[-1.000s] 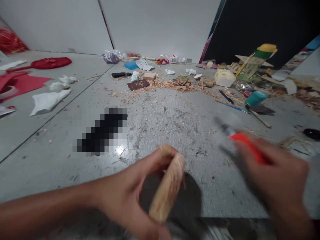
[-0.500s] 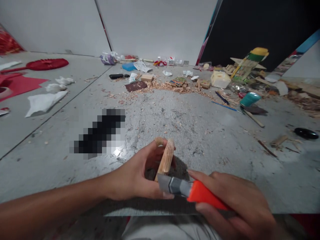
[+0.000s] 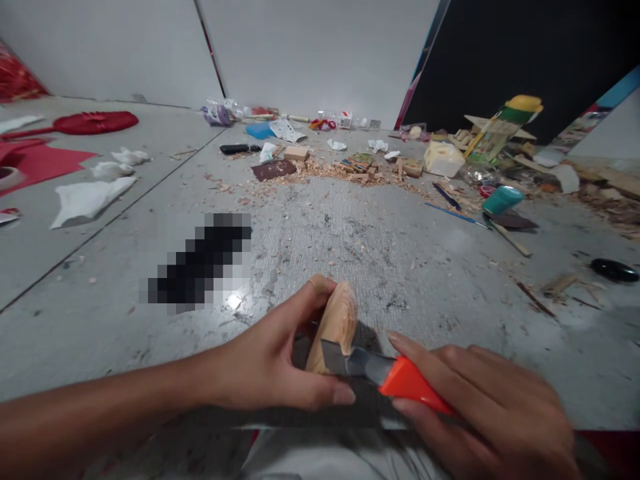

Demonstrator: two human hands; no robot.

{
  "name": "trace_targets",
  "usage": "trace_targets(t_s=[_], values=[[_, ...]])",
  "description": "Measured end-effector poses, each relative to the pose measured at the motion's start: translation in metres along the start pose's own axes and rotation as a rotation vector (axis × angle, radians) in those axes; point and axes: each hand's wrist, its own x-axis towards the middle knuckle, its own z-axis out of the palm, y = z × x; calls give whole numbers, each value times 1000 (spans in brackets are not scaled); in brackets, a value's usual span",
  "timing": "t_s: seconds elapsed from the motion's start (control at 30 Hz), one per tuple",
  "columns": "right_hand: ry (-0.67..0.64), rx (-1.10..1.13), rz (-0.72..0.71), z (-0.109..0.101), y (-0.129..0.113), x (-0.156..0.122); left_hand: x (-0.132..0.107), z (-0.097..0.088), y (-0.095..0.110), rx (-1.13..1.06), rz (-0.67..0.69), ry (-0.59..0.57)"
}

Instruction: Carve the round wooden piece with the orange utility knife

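A pale, rounded piece of carved wood (image 3: 336,317) stands tilted over the table's near edge, held between the thumb and fingers of my left hand (image 3: 280,353). A tan bandage is wrapped round that hand's index finger. My right hand (image 3: 485,400) grips the orange handle of a utility knife (image 3: 413,385). The knife's short, wide blade lies against the wood's near right side, just above my left thumb. My left fingers behind the wood are mostly hidden.
Wood shavings (image 3: 330,170) spread across the back of the grey table (image 3: 300,233). A pixelated dark object (image 3: 200,263) lies left of my hands. At right are a teal container (image 3: 503,200), a blue thin brush (image 3: 457,215) and a black oval object (image 3: 614,269). White tissue (image 3: 90,199) lies at far left.
The wood has turned in my left hand and shows more of its broad face. The knife and my right hand have shifted slightly right, the blade still at the wood.
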Motion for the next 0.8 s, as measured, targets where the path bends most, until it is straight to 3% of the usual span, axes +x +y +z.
trace_targets(t_s=[0.27,0.53,0.63,0.7,0.8], values=[[47,-35,-4,-6,6,6,-4,-3,-5,-210,1,-47],[-64,48,-16,-9,11,22,4,-5,-4,-339,-60,-80],[-8,-62,126,-11,39,7,0,-5,-4,-300,-52,-57],[172,-308,352,-17,73,-11,-4,-4,-5,-242,10,-62],[348,-453,509,-32,113,-43,-7,-5,-6,-207,61,-74]])
